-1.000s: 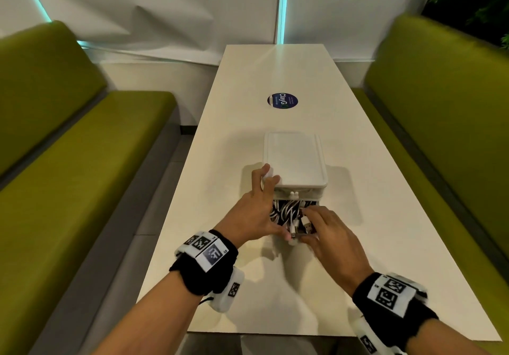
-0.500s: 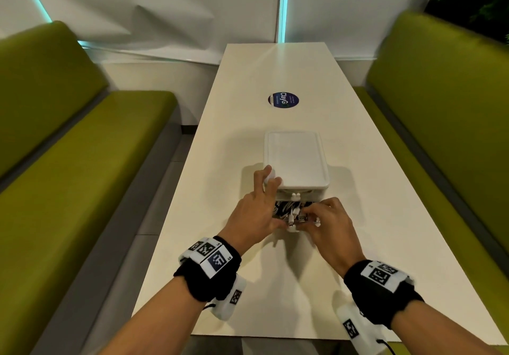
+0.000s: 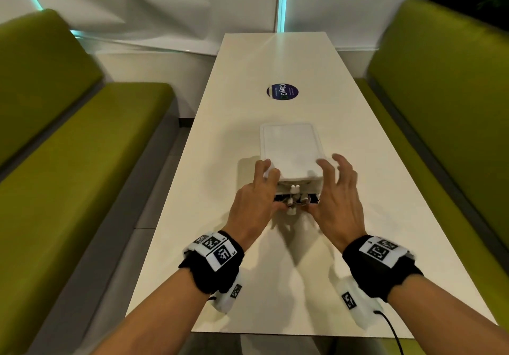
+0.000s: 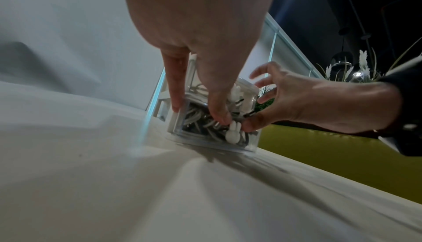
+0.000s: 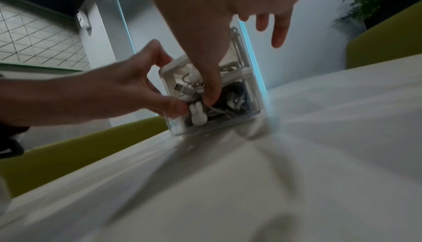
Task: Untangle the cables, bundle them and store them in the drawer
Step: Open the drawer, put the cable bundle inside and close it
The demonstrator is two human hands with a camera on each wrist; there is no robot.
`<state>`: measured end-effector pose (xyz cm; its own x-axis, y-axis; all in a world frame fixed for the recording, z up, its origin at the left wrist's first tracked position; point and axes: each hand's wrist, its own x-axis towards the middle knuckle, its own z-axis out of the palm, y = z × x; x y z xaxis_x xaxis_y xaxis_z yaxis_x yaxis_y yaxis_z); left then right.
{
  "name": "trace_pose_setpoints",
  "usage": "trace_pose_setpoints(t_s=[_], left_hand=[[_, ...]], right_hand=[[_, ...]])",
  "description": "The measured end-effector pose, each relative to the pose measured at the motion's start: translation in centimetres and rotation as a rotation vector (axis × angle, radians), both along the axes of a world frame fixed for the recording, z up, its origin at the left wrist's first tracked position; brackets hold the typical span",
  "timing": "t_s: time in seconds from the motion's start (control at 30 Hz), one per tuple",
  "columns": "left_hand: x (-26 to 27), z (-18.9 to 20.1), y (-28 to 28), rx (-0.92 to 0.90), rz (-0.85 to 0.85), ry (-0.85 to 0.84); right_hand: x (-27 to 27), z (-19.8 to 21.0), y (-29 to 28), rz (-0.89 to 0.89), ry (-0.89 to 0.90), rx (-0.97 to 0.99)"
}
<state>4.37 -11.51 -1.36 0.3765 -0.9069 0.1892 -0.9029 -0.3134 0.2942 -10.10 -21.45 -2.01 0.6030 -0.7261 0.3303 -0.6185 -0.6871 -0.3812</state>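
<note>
A white drawer box (image 3: 290, 150) stands mid-table. Its clear lower drawer (image 3: 297, 198) is out by only a narrow gap and holds black and white cables (image 4: 196, 119) (image 5: 235, 96). A white bunny-shaped knob (image 4: 233, 133) (image 5: 198, 115) sits on the drawer front. My left hand (image 3: 264, 189) (image 4: 212, 92) grips the box's near left corner, fingers on top, thumb on the drawer front. My right hand (image 3: 327, 189) (image 5: 210, 65) presses its thumb on the drawer front beside the knob, with its fingers spread over the box's right edge.
The long white table (image 3: 275, 272) carries a round dark blue sticker (image 3: 283, 91) beyond the box. Green benches (image 3: 82, 148) (image 3: 446, 106) run along both sides. The table's near edge lies just under my wrists.
The lower drawer, pulled well out a second ago, has slid nearly closed. My right hand left the cables, moved to the drawer front and spread its fingers over the box.
</note>
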Motion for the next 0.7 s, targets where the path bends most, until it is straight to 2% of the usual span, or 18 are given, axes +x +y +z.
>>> trace_pose_setpoints(t_s=[0.13, 0.27, 0.37, 0.43, 0.57, 0.7], left_hand=[[0.0, 0.4, -0.1, 0.035, 0.03, -0.056], [0.1, 0.1, 0.2, -0.008, 0.012, -0.026], [0.5, -0.4, 0.4, -0.029, -0.015, -0.02], [0.5, -0.6, 0.4, -0.032, -0.016, -0.016], [0.6, -0.5, 0.2, -0.041, -0.031, -0.005], [0.6, -0.4, 0.1, -0.037, -0.041, 0.022]], right_hand=[[0.3, 0.6, -0.4, 0.051, 0.098, 0.037], [-0.5, 0.4, -0.2, 0.101, 0.043, 0.111], [-2.0, 0.9, -0.2, 0.078, -0.129, 0.455], [-2.2, 1.0, 0.2, 0.045, -0.134, 0.644], [-1.1, 0.7, 1.0, -0.042, -0.162, 0.553], [-1.7, 0.4, 2.3, -0.037, -0.157, 0.48]])
